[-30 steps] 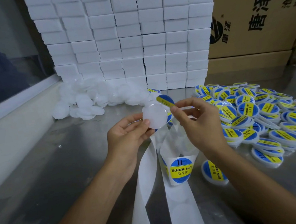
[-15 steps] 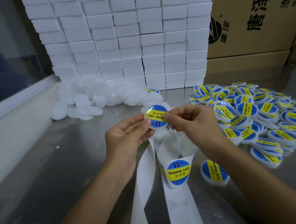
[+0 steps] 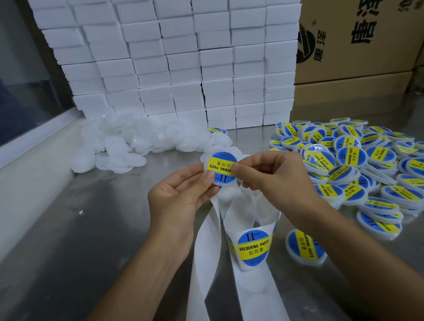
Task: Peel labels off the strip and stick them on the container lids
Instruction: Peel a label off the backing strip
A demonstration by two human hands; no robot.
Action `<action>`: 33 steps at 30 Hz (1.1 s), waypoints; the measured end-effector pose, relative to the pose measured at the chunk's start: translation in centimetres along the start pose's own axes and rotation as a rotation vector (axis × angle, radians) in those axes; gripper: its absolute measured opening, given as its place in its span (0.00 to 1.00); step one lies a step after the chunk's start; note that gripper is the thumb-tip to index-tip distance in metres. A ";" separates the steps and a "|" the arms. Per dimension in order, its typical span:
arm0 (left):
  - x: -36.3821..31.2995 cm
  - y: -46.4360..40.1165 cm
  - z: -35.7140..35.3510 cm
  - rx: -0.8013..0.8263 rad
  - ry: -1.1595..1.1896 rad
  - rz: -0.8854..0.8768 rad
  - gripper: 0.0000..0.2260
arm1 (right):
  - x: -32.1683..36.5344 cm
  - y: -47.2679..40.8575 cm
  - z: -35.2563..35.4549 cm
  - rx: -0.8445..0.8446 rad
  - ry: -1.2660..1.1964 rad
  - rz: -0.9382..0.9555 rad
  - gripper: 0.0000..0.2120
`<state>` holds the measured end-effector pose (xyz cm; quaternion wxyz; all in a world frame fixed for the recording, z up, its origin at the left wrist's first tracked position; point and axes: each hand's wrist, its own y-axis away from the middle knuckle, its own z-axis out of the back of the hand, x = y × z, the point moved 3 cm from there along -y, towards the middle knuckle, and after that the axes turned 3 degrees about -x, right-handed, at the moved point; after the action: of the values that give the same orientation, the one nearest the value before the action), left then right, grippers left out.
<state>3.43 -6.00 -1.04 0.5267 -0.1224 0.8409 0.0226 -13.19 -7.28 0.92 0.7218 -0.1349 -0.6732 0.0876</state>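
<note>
Blue-and-yellow label [image 3: 221,168] now sits on a thin clear lid [image 3: 221,183], held above the surface [image 3: 89,251] between both hands. Left hand [image 3: 180,197] pinches its left rim; right hand [image 3: 275,177] thumb presses the sticker. Lid looks light, flexy, slick; grip by rim. Strip [image 3: 251,247] hangs below.
</note>
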 end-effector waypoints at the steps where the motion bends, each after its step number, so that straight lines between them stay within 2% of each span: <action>1: 0.0 0.0 0.0 -0.001 -0.005 -0.004 0.16 | 0.0 0.0 0.0 -0.002 0.003 0.002 0.01; 8: 0.0 0.2 -0.1 0.033 -0.062 -0.067 0.09 | -0.1 -0.1 0.1 -0.037 0.095 0.033 0.04; 13: -0.2 0.4 -0.5 0.100 -0.075 -0.109 0.09 | 0.2 0.1 0.4 -0.107 0.191 0.120 0.05; 17: 0.0 0.4 -0.6 0.130 -0.048 -0.073 0.15 | 0.4 0.4 0.3 -0.206 0.320 0.189 0.14; 19: 0.1 0.4 -0.9 0.164 0.003 -0.029 0.19 | 0.5 0.4 0.2 -0.176 0.333 0.222 0.14; 22: 0.2 0.7 -1.3 0.243 0.065 0.020 0.18 | 0.3 0.6 -0.5 -0.040 0.257 0.204 0.21; 24: 0.1 0.8 -1.4 0.274 0.065 0.029 0.17 | 0.1 0.4 -0.6 -0.011 0.193 0.169 0.25; 27: 0.0 0.9 -1.3 0.287 0.044 0.022 0.15 | -0.1 0.0 -0.3 -0.025 0.099 0.131 0.22; 31: 0.3 1.0 -1.5 0.306 0.012 0.004 0.13 | 0.1 -0.2 0.4 -0.077 0.015 0.174 0.04; 33: 0.3 1.1 -1.8 0.311 0.009 -0.012 0.14 | 0.3 -0.2 0.5 -0.109 0.019 0.208 0.01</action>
<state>1.49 -5.27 -0.66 0.5355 -0.0445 0.8359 -0.1119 -13.69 -7.37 1.27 0.7068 -0.2439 -0.6524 0.1238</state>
